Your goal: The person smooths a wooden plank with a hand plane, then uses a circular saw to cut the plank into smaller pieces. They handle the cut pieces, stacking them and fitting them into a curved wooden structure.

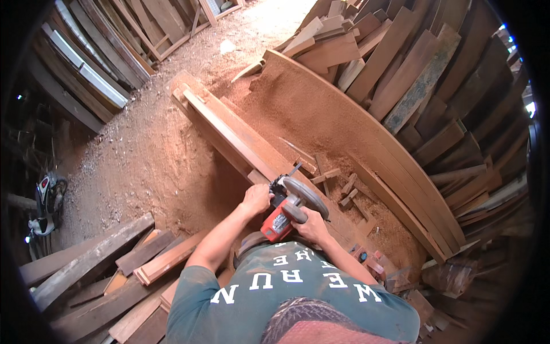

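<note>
Close in front of my body is a circular saw (277, 225) with a red motor housing and a grey round blade guard (305, 194). My right hand (313, 225) is wrapped round its dark handle. On the saw's other side, my left hand (256, 199) is closed with its fingertips against the front of the tool; exactly which part they grip is hidden. The saw is at the near end of a long wooden beam (246, 132), which stretches away to the upper left. A narrower wooden strip (220, 127) lies lengthwise along the beam. The blade's lower edge cannot be seen.
Sawdust covers the ground right of the beam, bordered by a long curved-looking plank (344, 103). Small offcuts (349, 189) lie near the saw. Stacked boards (424, 80) lean at right; more planks (114, 269) lie lower left. A motorbike (47, 200) stands far left.
</note>
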{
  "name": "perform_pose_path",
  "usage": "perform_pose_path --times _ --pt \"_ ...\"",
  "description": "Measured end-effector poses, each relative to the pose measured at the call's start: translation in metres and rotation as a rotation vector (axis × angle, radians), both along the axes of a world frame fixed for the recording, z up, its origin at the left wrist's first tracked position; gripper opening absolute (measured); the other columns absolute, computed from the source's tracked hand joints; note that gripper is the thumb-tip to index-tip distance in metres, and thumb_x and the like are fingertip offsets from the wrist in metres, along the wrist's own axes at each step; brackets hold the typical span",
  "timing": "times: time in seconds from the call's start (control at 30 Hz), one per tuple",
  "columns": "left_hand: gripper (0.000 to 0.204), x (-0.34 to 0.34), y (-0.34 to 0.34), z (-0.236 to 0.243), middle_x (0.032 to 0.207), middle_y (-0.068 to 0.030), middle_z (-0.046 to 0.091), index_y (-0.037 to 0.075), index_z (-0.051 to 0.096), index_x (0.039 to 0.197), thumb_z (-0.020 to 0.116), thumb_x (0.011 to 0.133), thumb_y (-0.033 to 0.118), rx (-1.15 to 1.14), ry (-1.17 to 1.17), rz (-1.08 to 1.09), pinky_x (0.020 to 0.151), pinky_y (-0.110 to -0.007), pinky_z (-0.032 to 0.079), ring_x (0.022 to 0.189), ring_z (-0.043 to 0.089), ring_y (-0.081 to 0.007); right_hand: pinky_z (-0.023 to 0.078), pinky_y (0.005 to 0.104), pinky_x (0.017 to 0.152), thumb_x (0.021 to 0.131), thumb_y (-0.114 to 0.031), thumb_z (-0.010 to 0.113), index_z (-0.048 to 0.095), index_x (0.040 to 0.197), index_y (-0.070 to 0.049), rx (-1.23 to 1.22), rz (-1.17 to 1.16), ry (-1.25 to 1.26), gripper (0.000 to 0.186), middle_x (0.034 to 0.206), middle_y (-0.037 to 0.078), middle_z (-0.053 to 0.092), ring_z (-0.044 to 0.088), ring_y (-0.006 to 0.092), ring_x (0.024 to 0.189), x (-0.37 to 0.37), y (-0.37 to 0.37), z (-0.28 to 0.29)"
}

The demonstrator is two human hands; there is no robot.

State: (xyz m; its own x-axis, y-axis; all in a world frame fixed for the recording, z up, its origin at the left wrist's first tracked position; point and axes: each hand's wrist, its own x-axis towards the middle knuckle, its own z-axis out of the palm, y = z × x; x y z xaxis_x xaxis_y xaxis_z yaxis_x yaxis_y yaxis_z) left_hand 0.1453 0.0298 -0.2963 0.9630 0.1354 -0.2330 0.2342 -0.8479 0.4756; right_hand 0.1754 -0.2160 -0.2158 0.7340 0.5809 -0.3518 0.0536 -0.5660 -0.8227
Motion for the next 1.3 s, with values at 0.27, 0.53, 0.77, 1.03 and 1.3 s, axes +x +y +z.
perform_pose_path --times 0.27,0.53,0.77,1.03,1.3 --pt "0.031 0.002 0.011 -0.011 0.091 -0.027 0.07 -0.004 0.068 0.094 0.074 0.092 0.026 -0.012 0.0 -0.095 0.081 -0.054 0.056 0.091 0.07 -0.0454 0.053 0.0388 0.089 0.084 -0.013 0.076 0.07 0.111 -0.001 0.011 0.009 0.036 0.031 0.099 0.019 0.073 0.071 0.0302 0.094 0.001 0.002 -0.005" --pt "0.03 0.006 0.022 -0.012 0.1 -0.0249 0.067 -0.004 0.063 0.099 0.069 0.094 0.025 0.014 0.034 -0.269 0.09 -0.051 0.053 0.101 0.066 -0.0428 0.055 0.0438 0.084 0.085 -0.017 0.074 0.07 0.111 -0.002 0.034 0.0 0.027 0.031 0.097 0.026 0.072 0.071 0.0432 0.095 -0.001 0.004 -0.002" --pt "0.033 -0.014 0.021 -0.008 0.097 -0.022 0.067 0.0 0.067 0.098 0.069 0.096 0.033 -0.18 -0.051 0.063 0.085 -0.048 0.052 0.096 0.066 -0.0402 0.055 0.0439 0.083 0.086 -0.017 0.075 0.069 0.112 -0.003 0.066 -0.042 -0.007 0.03 0.096 0.025 0.073 0.071 0.043 0.094 -0.004 0.001 -0.008" --pt "0.037 -0.069 -0.004 -0.076 0.079 -0.0092 0.072 -0.001 0.076 0.093 0.065 0.102 0.033 -0.81 0.276 0.689 0.069 -0.039 0.053 0.069 0.064 -0.0185 0.055 0.0457 0.081 0.084 -0.017 0.075 0.069 0.106 -0.003 0.017 -0.041 -0.021 0.026 0.093 0.026 0.072 0.07 0.0453 0.091 -0.008 -0.004 -0.01" --pt "0.04 -0.071 -0.02 -0.113 0.071 -0.0046 0.068 0.001 0.076 0.083 0.066 0.102 0.034 -0.83 0.155 0.835 0.063 -0.035 0.046 0.065 0.056 -0.0132 0.055 0.0464 0.079 0.083 -0.014 0.073 0.068 0.104 -0.003 0.025 -0.029 -0.027 0.024 0.091 0.027 0.071 0.069 0.0469 0.089 -0.006 -0.002 -0.011"
